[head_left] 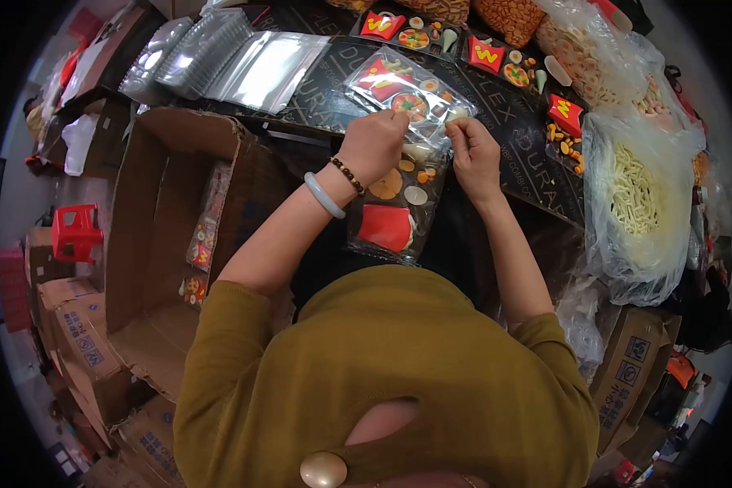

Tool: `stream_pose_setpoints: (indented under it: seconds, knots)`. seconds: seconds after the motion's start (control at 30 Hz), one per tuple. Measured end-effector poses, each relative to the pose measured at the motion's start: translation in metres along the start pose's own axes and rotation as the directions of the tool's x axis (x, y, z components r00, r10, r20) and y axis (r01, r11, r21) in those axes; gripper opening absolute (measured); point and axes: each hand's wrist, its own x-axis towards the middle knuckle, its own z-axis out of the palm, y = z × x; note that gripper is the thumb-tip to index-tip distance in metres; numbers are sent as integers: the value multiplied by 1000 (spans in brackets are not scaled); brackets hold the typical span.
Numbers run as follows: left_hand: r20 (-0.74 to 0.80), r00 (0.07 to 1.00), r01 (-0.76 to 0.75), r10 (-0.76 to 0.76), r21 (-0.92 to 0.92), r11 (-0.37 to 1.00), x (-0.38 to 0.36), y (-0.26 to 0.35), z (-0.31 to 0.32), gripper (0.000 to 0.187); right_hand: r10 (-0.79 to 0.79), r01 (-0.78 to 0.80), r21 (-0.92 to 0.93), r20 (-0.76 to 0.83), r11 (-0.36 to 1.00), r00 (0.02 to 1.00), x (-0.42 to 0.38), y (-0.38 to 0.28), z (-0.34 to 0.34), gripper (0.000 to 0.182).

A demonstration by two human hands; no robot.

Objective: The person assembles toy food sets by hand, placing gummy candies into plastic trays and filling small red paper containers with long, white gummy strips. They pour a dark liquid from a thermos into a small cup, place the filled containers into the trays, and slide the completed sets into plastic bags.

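A clear plastic packet of toy food (411, 106), with a red fries box and a small pizza inside, lies near the table's front edge. My left hand (372, 148) is closed in a pinch at its near left edge. At the near right corner of the same packet, my right hand (473, 156) pinches with thumb and fingers. Below, between my forearms, a second packet (389, 215) rests against my lap, showing a red piece and round tan pieces. My fingers hide part of the edge between the two packets.
Flat clear bags (264, 73) and stacked clear trays (195, 53) lie at the back left. An open cardboard box (159, 236) holding packets stands left. Toy food sets (486, 55) line the table; a bag of pale noodle-like pieces (634, 195) is right.
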Motion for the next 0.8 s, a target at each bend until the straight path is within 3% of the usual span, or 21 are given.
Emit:
stream_pose_setpoints:
  seconds: [0.1,0.17,0.23,0.3,0.37,0.4,0.5,0.57,0.6,0.7,0.73,0.8]
  knots:
    - [97,995,44,-33,-117,992,3,-12,-10,15,103,-105,67,37,992,994,1,1,3,9]
    - [161,986,6,32,-226,974,7,-23,-14,13,194,-202,88,94,975,977,3,1,7,8]
    - [131,990,-10,52,-303,953,9,-30,-14,9,-107,108,-187,15,976,994,10,-3,8,9]
    - [162,987,60,-4,-342,938,9,-33,-17,9,-403,346,-379,-80,858,912,14,-19,9,15]
    - [201,978,129,-53,-386,913,8,-32,-17,10,-504,464,-355,-24,812,863,8,-49,4,23]
    - [215,975,131,-49,-388,912,8,-33,-16,10,-566,571,-223,92,790,819,2,-49,5,27]
    - [270,963,118,-9,-390,913,13,-35,-18,10,-472,560,-230,344,796,812,-17,-39,31,25]
    - [331,943,89,48,-387,918,19,-38,-25,9,-416,525,-260,374,811,829,-22,-22,36,25]
    - [287,950,-1,121,-385,923,22,-44,-24,8,-388,507,-273,389,818,835,-23,-20,37,26]
    - [396,913,69,97,-384,921,33,-49,-25,12,-372,490,-272,388,828,843,-26,-22,39,26]
    - [523,851,226,54,-458,860,41,-49,-31,12,-373,493,-272,392,827,841,-26,-21,39,26]
    - [585,809,286,57,-477,831,49,-53,-30,12,-374,496,-271,396,825,839,-30,-20,40,29]
